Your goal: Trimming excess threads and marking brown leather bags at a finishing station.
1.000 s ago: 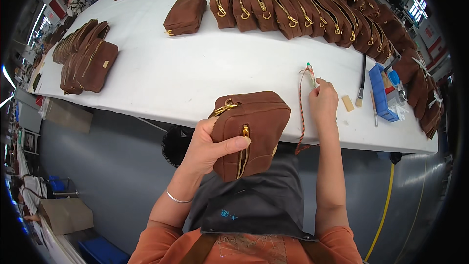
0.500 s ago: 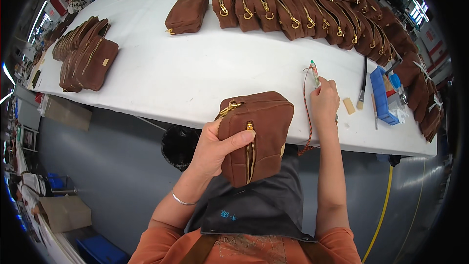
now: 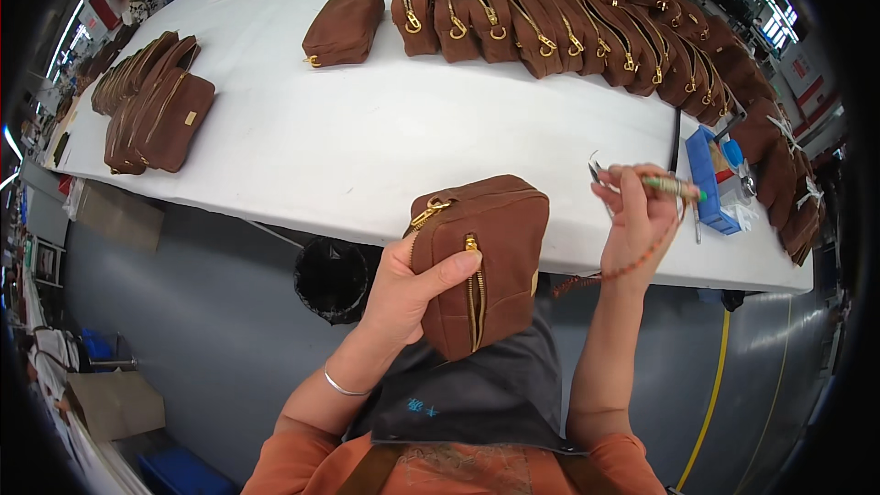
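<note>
A white-covered table point(image 3: 293, 142) was noted, ranked brown bags point(image 3: 541, 23) were found along its far right, one lone bag point(image 3: 345, 27) was laid left of them, a bag cluster point(image 3: 165, 124) was grouped leftmost, a blue tray point(image 3: 710, 185) was set right.

On table point(image 3: 275, 147): zip pouch rows point(image 3: 566, 50), far centre to right; single pouch point(image 3: 344, 29), left of these; zip pouch cluster point(image 3: 174, 133), left end; parts tray point(image 3: 701, 170), right end; brush handle point(image 3: 676, 142), just left of tray. Near edge: held pouch point(image 3: 510, 247) in left grip point(image 3: 411, 289); hand tool point(image 3: 672, 186) in right grip point(image 3: 639, 220), to its right. Floor point(image 3: 229, 289), left of held pouch: waste bin point(image 3: 332, 304).
</note>
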The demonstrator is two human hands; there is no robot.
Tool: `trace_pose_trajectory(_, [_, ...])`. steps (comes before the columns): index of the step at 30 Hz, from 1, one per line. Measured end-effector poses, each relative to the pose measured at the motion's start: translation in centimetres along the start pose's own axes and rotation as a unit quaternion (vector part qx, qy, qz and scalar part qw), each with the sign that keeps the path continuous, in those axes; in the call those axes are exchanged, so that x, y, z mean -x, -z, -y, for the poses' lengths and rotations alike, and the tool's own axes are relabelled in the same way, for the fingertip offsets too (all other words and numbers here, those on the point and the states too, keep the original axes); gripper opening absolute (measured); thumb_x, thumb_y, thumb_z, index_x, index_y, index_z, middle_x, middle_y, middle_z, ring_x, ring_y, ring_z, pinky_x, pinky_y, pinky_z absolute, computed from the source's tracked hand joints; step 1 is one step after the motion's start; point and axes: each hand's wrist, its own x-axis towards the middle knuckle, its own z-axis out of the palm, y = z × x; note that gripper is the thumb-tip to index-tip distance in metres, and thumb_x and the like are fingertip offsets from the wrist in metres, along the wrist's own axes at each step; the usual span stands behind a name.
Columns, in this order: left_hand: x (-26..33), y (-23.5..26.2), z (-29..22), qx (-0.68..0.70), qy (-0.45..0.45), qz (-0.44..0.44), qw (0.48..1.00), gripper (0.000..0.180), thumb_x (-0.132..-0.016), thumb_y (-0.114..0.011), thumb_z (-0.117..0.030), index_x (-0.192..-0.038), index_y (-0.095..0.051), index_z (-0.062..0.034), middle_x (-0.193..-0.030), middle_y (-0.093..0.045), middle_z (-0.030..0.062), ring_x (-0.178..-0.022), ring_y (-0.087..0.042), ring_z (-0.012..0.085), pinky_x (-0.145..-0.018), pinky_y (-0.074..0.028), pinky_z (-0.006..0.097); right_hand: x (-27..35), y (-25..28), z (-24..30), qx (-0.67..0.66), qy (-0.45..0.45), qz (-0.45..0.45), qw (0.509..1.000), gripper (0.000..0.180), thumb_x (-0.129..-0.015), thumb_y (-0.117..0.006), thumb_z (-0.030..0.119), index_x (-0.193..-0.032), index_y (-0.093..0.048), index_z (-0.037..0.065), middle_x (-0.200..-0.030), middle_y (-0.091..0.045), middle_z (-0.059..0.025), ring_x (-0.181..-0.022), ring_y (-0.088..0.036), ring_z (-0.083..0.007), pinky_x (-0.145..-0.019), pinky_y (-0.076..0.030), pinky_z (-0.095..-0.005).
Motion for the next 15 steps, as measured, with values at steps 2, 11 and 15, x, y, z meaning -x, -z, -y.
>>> trace_pose_trajectory(2, [0.2,-0.5,0.0,0.000,-0.003,0.002,1.000,0.029,-0.088,-0.068,-0.005,-0.117,-0.062,0.0008,-0.107,-0.067,0.0055,-0.094,-0.064,0.0119,-0.082,-0.054,0.029,3.3,-1.0,1.4,-0.027,0.002,0.035,0.999,0.008,-0.089,-0.059,-0.001,-0.095,-0.054,-0.004,-0.092,-0.064,-0.0151,-0.081,-0.068,-0.0244,-0.073,-0.059,-0.0340])
trace_pose_trajectory(11, [0.7,-1.5,0.4,-0.030,-0.022,0.005,0.999,0.025,-0.088,-0.069,-0.006,-0.112,-0.065,0.0024,-0.104,-0.068,0.0054,-0.090,-0.063,0.0102,-0.079,-0.053,0.027,8.2,-2.6,0.6,-0.082,0.052,0.141,0.985,0.016,-0.086,-0.061,-0.008,-0.094,-0.049,-0.002,-0.093,-0.066,-0.0216,-0.093,-0.069,-0.0314,-0.086,-0.056,-0.0445])
trace_pose_trajectory(15, [0.9,-1.3,0.3,-0.034,-0.027,0.009,0.999,0.025,-0.088,-0.069,-0.006,-0.112,-0.065,0.0024,-0.103,-0.068,0.0049,-0.089,-0.063,0.0098,-0.079,-0.053,0.026,8.2,-2.6,0.6,-0.083,0.058,0.150,0.984,0.016,-0.086,-0.061,-0.008,-0.094,-0.049,-0.002,-0.092,-0.066,-0.0218,-0.092,-0.069,-0.0313,-0.086,-0.056,-0.0449])
